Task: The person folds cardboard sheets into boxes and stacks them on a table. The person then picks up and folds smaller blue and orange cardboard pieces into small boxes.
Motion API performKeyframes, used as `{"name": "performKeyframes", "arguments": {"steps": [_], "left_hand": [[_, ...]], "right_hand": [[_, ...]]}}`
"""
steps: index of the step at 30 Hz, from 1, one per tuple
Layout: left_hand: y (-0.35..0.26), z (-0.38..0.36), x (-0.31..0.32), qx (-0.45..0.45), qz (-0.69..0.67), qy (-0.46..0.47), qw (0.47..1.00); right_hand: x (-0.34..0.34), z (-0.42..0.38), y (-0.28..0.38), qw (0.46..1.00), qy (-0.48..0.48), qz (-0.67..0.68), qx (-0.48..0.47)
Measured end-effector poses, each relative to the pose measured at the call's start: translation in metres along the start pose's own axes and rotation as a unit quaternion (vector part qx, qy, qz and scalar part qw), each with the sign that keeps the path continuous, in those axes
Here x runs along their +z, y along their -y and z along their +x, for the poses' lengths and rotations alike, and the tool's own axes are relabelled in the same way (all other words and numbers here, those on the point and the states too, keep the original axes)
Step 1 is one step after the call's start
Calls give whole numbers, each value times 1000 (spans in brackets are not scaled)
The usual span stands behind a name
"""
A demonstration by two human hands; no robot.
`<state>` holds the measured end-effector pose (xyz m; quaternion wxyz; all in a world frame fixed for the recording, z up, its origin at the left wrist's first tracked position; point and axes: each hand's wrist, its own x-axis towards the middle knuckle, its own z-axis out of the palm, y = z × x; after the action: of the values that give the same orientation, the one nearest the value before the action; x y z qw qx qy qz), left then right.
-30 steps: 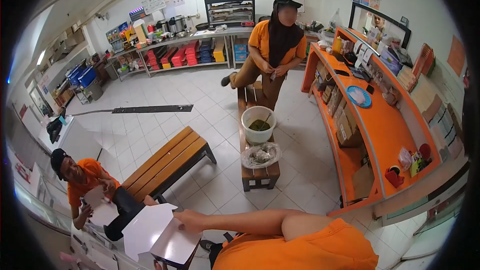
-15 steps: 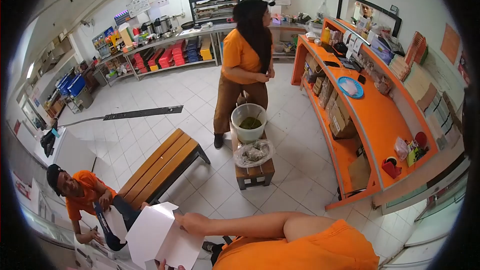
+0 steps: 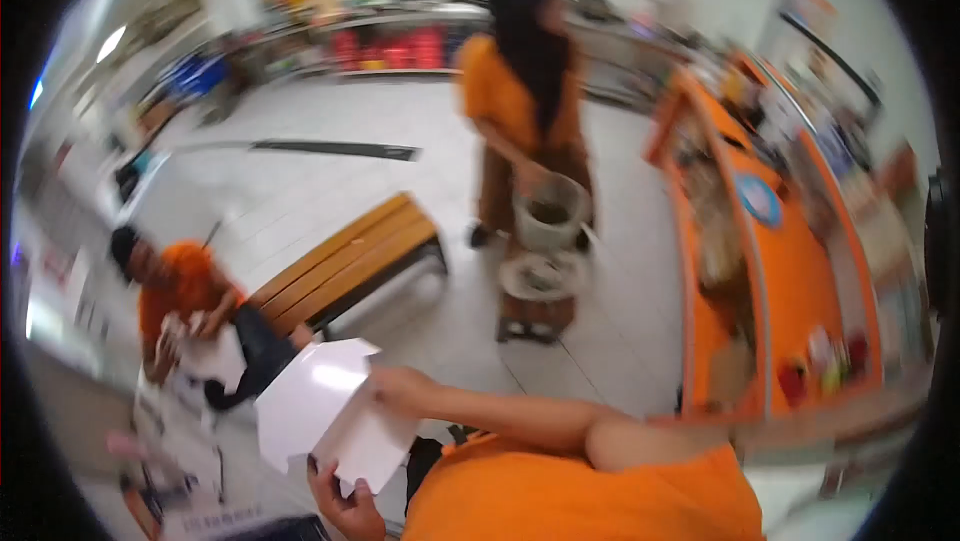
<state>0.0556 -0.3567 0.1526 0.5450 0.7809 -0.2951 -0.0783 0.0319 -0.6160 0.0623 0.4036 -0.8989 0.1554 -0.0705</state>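
A white folded cardboard piece (image 3: pixel 315 396) with raised flaps and creased panels is at the lower left of centre. My right hand (image 3: pixel 402 392) reaches in from the right and pinches its upper right edge, the fingertips partly behind a panel. Below it, my left hand (image 3: pixel 345 503) grips the lower edge, fingers spread along the card and the thumb near the fold. The card is tilted and partly open, held in front of my orange shirt (image 3: pixel 590 496).
A seated person (image 3: pixel 180 291) at left holds another white card. Beyond the wooden bench (image 3: pixel 345 266), a standing person (image 3: pixel 525 91) has a hand at a bucket (image 3: pixel 550 213) on a small stool. An orange counter (image 3: pixel 800 291) is at right; equipment in the lower left is blurred.
The view has swung, blurring the room. My left hand shows more fully at the card's lower edge. The standing person has turned and reached to the bucket; the seated person's hands have come together.
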Motion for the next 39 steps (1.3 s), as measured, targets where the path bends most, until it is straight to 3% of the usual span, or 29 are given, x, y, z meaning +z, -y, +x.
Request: {"name": "performKeyframes", "arguments": {"steps": [1, 2, 3, 4, 5, 6, 7, 9, 10, 11, 13, 15, 16, 17, 18, 19, 20, 21, 22, 24, 26, 29, 33, 36, 39], "left_hand": [[46, 0, 5, 29, -25, -4, 999], [43, -1, 5, -36, -133, 15, 990], [17, 3, 7, -35, -76, 20, 996], [4, 0, 2, -50, -88, 12, 995], [-4, 2, -4, -35, -121, 10, 992], [-3, 3, -20, 40, -51, 1, 998], [-8, 0, -37, 77, 17, -41, 996], [-11, -14, -76, 133, 136, -223, 956], [-27, -31, -93, 123, 193, -337, 913], [-15, -42, -119, 146, 226, -443, 855], [12, -81, -169, 120, 238, -592, 760], [-9, -102, -208, -30, 222, -628, 745], [-4, -106, -228, -61, 214, -611, 760], [12, -116, -244, -87, 202, -594, 774], [18, -116, -254, -88, 202, -599, 770], [22, -115, -264, -129, 132, -559, 809], [26, -117, -271, -169, 60, -511, 841], [30, -118, -275, -167, 61, -513, 840], [34, -120, -279, -178, 78, -472, 860], [43, -123, -291, -190, 95, -434, 876], [54, -126, -303, -83, 215, -358, 905], [48, -131, -311, -133, 204, -332, 911], [53, -127, -318, -122, 198, -325, 916], [63, -128, -326, -156, 203, -330, 909], [65, -129, -326, -173, 222, -308, 909]], "right_hand": [[6, 0, -6, 996, -73, 19, -43], [35, 13, -40, 992, -67, 34, -105], [14, 13, -23, 997, -13, -38, -63], [7, 14, -12, 997, 4, -20, -73], [11, 17, 1, 996, -69, -5, -48], [9, 35, 12, 982, -71, 22, -172], [8, 41, 20, 994, 21, 83, -72], [14, 64, 41, 908, 176, 368, 96], [16, 63, 42, 768, 233, 568, 183], [36, 84, 48, 800, 240, 536, 123], [58, 112, 102, 782, 234, 576, 38], [78, 128, 172, 765, 250, 593, 13], [83, 139, 215, 795, 277, 540, 14], [103, 145, 247, 796, 331, 494, -117], [117, 152, 281, 789, 357, 466, -183], [131, 158, 315, 775, 379, 440, -249], [144, 154, 353, 839, 319, 309, -315], [155, 149, 385, 879, 247, 170, -370], [162, 150, 403, 894, 168, 27, -414], [174, 151, 419, 899, 184, -24, -397], [183, 151, 423, 899, 203, -79, -379], [186, 158, 422, 845, 191, -184, -465], [183, 150, 426, 789, 201, -294, -500], [178, 134, 428, 820, 150, -281, -475], [180, 133, 433, 810, 180, -301, -470]]}}
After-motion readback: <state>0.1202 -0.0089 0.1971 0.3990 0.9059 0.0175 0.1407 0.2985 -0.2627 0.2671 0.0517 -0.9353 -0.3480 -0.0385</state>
